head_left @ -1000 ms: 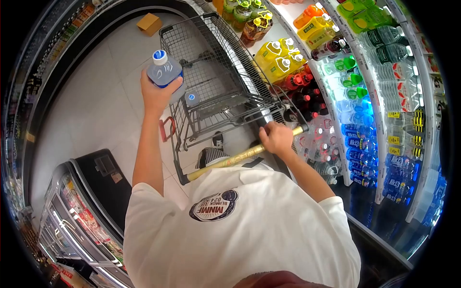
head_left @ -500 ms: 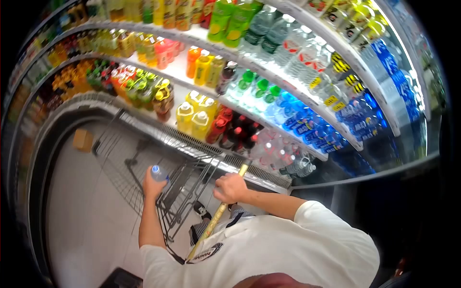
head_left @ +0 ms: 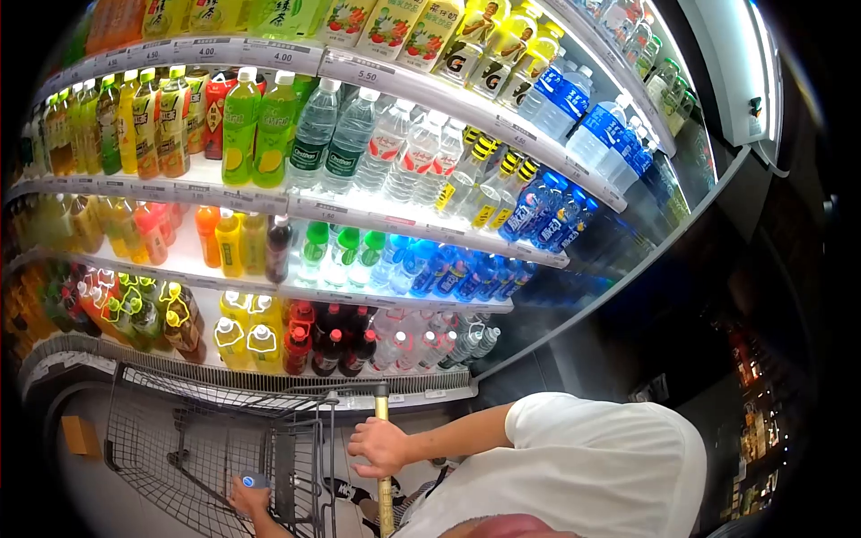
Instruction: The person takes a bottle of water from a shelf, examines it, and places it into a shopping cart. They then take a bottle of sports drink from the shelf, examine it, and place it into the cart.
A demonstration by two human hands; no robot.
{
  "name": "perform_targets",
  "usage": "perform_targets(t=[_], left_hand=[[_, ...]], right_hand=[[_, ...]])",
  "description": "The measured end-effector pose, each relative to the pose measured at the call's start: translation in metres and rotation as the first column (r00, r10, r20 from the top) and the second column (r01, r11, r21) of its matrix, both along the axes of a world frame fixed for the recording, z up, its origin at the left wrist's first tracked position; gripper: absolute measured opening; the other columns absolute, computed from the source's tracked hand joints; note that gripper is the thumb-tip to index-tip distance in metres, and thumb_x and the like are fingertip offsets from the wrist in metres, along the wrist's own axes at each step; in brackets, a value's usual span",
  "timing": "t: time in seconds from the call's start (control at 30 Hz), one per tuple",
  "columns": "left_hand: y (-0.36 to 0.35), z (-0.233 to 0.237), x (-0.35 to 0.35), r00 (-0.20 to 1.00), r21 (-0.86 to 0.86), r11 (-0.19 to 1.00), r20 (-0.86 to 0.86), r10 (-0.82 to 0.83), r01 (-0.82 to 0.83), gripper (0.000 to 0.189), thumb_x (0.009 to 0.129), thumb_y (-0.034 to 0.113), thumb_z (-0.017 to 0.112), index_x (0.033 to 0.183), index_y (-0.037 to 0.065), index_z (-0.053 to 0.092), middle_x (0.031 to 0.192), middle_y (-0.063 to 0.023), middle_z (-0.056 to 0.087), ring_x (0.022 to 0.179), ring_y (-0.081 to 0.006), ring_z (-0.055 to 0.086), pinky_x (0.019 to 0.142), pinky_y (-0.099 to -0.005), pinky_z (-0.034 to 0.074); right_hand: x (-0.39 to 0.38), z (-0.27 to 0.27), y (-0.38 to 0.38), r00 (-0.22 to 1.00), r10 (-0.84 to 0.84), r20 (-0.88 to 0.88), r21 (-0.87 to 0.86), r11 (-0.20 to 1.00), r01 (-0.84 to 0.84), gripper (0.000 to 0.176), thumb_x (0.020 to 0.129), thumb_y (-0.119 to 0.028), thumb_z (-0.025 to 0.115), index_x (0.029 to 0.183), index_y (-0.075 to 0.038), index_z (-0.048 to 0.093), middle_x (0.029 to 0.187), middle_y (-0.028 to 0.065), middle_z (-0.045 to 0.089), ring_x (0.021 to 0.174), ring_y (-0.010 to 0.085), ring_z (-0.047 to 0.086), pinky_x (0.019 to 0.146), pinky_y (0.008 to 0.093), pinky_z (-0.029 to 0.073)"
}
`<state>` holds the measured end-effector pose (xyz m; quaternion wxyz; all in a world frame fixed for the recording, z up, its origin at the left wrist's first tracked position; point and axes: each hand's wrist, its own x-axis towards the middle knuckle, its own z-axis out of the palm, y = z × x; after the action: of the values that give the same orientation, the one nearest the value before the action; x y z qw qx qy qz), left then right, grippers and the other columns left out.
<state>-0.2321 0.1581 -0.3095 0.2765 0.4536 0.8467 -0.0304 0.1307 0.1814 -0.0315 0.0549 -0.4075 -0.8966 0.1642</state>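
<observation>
Lower left of the frame, the left hand closes its fingers around a blue-capped bottle inside the cart basket — lower centre, the right hand wraps the yellow handle.

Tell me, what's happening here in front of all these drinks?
A person in a white T-shirt stands at a wire shopping cart, facing lit shelves packed with bottled drinks. Their right hand grips the cart's yellow handle. Their left hand holds a blue-capped bottle low down at the cart's basket, seemingly inside it. Nothing else shows clearly in the basket.
</observation>
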Motion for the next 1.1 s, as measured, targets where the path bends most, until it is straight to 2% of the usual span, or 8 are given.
perform_targets(t=[0.27,0.37,0.47,0.6,0.63,0.77,0.93,1.1], left_hand=[[-0.010,-0.009,-0.012,0.925,0.019,0.935,0.151,0.348,-0.355,0.094,0.060,0.034,0.089,0.142,0.019,0.047,0.141,-0.0029,0.058,0.134,-0.0267,0.051,0.109,-0.0545,0.037],[-0.011,0.010,-0.011,0.987,-0.077,0.984,-0.020,0.160,-0.161,0.092,0.063,0.038,0.090,0.142,0.017,0.048,0.141,-0.0028,0.058,0.134,-0.0272,0.050,0.108,-0.0549,0.038],[-0.022,-0.027,0.002,0.973,0.122,0.981,-0.157,0.166,-0.148,0.092,0.063,0.040,0.091,0.142,0.016,0.049,0.141,-0.0037,0.057,0.135,-0.0275,0.049,0.109,-0.0546,0.038],[-0.006,0.015,0.003,0.974,-0.225,0.947,-0.061,0.220,-0.228,0.070,0.078,0.041,0.079,0.138,0.013,0.057,0.133,-0.0096,0.063,0.131,-0.0291,0.053,0.102,-0.0537,0.044],[-0.013,-0.005,0.003,0.959,-0.052,0.963,-0.115,0.258,-0.265,0.060,0.082,0.040,0.075,0.133,0.011,0.061,0.129,-0.0119,0.066,0.128,-0.0312,0.056,0.099,-0.0524,0.048],[-0.016,-0.006,-0.005,0.970,0.059,0.969,0.065,0.236,-0.240,0.056,0.082,0.041,0.073,0.125,0.006,0.066,0.123,-0.0172,0.067,0.119,-0.0362,0.061,0.098,-0.0503,0.049],[-0.009,0.028,0.008,0.976,0.139,0.974,0.155,0.155,-0.176,0.058,0.080,0.042,0.074,0.121,0.002,0.068,0.124,-0.0215,0.065,0.116,-0.0389,0.060,0.102,-0.0492,0.047],[0.010,0.081,0.012,0.915,0.427,0.854,0.382,0.129,-0.298,0.056,0.081,0.037,0.076,0.123,0.000,0.067,0.123,-0.0227,0.066,0.117,-0.0391,0.060,0.102,-0.0481,0.046]], right_hand=[[0.001,-0.002,0.001,1.000,0.011,-0.010,-0.019,1.000,-0.011,0.032,0.082,-0.040,0.064,0.075,-0.009,0.061,0.074,0.0079,0.061,0.077,0.0291,0.058,0.070,0.0418,0.043],[0.002,0.000,-0.001,0.999,0.018,-0.030,0.010,1.000,-0.018,0.032,0.083,-0.040,0.063,0.075,-0.009,0.061,0.074,0.0081,0.061,0.077,0.0295,0.057,0.070,0.0424,0.044],[0.000,-0.002,0.001,1.000,0.022,-0.021,0.021,1.000,-0.021,0.030,0.082,-0.039,0.064,0.077,-0.009,0.062,0.075,0.0069,0.061,0.077,0.0285,0.057,0.070,0.0409,0.045],[0.002,-0.002,0.001,0.999,0.034,0.022,0.001,0.999,-0.034,0.029,0.082,-0.039,0.065,0.079,-0.010,0.063,0.076,0.0064,0.061,0.078,0.0283,0.058,0.070,0.0408,0.046],[0.002,-0.002,0.002,0.999,0.033,0.020,0.004,0.999,-0.033,0.029,0.082,-0.039,0.065,0.079,-0.010,0.063,0.076,0.0064,0.061,0.078,0.0283,0.058,0.070,0.0410,0.046],[0.003,-0.009,0.000,0.999,0.032,-0.001,0.026,0.999,-0.032,0.030,0.083,-0.040,0.064,0.080,-0.010,0.064,0.075,0.0069,0.061,0.078,0.0290,0.059,0.070,0.0422,0.046],[-0.002,0.000,0.002,0.997,0.051,0.057,0.007,0.999,-0.052,0.033,0.086,-0.042,0.061,0.081,-0.009,0.065,0.077,0.0080,0.064,0.079,0.0308,0.063,0.070,0.0454,0.049],[-0.006,-0.002,0.002,0.994,0.038,0.107,-0.012,0.999,-0.037,0.038,0.087,-0.045,0.057,0.080,-0.009,0.066,0.076,0.0105,0.067,0.078,0.0331,0.065,0.071,0.0474,0.052]])
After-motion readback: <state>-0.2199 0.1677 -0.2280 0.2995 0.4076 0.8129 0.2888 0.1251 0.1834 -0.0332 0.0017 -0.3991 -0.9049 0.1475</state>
